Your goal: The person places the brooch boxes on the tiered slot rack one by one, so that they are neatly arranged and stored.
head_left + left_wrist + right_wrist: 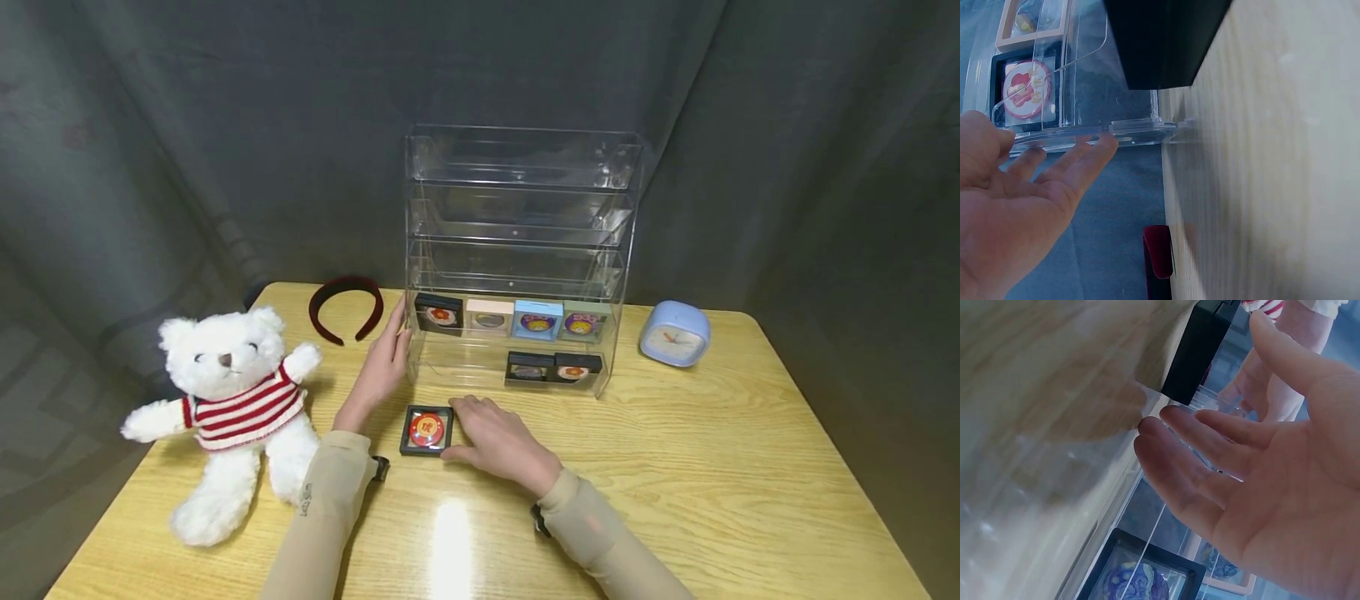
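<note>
A clear acrylic display rack (517, 286) with several tiers stands upright on the table. My left hand (386, 358) rests its extended fingers against the rack's left side, and the left wrist view has the fingertips right at that clear panel. In front of the rack lies a small black-framed display case (427, 431) with a red round piece inside. Beside its right edge is my right hand (498, 437), palm down, its thumb and fingers spread loosely at the case's near and far right corners. In the right wrist view, the black case (1200, 353) appears just beyond the fingertips.
Framed cases in black, pink, blue (537, 321) and green fill a lower tier; two black cases (553, 367) sit on the bottom one. A white teddy bear (225, 367) in a striped sweater and a dark red headband (345, 284) are left. A blue clock (675, 333) stands right.
</note>
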`<state>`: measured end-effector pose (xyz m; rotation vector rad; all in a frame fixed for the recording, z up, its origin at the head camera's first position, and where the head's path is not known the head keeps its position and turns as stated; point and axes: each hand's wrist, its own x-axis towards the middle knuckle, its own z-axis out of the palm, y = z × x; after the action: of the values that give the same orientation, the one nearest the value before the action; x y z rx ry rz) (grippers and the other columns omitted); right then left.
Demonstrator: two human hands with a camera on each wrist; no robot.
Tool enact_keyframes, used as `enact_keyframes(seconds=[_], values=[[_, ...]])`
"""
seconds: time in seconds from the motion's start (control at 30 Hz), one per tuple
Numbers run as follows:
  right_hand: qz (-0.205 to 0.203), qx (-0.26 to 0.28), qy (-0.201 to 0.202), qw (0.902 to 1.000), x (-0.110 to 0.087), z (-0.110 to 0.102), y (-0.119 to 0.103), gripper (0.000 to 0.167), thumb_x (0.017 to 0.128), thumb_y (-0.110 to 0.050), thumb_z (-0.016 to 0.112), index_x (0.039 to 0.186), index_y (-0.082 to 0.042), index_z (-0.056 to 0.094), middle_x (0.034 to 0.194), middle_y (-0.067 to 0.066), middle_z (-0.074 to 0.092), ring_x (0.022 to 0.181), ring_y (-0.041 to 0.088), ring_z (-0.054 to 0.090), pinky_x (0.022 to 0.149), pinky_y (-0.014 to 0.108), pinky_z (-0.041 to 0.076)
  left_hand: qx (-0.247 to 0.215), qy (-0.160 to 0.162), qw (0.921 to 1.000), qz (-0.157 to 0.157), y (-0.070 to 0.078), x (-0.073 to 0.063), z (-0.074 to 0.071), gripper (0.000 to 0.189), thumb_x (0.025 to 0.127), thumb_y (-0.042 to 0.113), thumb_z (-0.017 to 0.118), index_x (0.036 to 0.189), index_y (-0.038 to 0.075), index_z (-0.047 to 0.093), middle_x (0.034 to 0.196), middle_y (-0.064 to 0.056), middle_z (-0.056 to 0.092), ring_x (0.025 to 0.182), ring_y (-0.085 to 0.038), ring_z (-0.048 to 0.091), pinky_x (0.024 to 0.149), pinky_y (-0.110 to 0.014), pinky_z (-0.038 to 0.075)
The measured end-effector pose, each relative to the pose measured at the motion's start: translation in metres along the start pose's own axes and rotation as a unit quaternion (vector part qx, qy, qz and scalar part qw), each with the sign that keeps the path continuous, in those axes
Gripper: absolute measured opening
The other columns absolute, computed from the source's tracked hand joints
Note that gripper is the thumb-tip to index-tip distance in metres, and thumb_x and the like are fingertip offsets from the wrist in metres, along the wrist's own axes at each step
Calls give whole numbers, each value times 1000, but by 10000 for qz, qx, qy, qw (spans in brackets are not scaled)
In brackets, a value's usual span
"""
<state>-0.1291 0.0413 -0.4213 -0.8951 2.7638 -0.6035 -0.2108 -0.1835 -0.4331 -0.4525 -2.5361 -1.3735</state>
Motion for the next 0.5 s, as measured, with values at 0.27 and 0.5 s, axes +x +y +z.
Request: enact_keyframes(seconds=[0.27,0.5], values=[[-15,-305,17,9995,6,5,-3,82,92,-47,84,149,4,57,145,27,61,129,43,61,90,55,60,19,-41,10000,-11,1,0,-2,61,118,9,37,174,12,14,116,-36,61,74,-35,54,90,-57,45],[69,-474,-68,9988,12,4,-5,82,90,-49,86,147,3,61,140,22,63,119,37,63,76,49,61,18,-14,10000,-10,3,0,-2,61,117,9,39,174,11,16,95,-27,58,64,-29,46,87,-55,45]])
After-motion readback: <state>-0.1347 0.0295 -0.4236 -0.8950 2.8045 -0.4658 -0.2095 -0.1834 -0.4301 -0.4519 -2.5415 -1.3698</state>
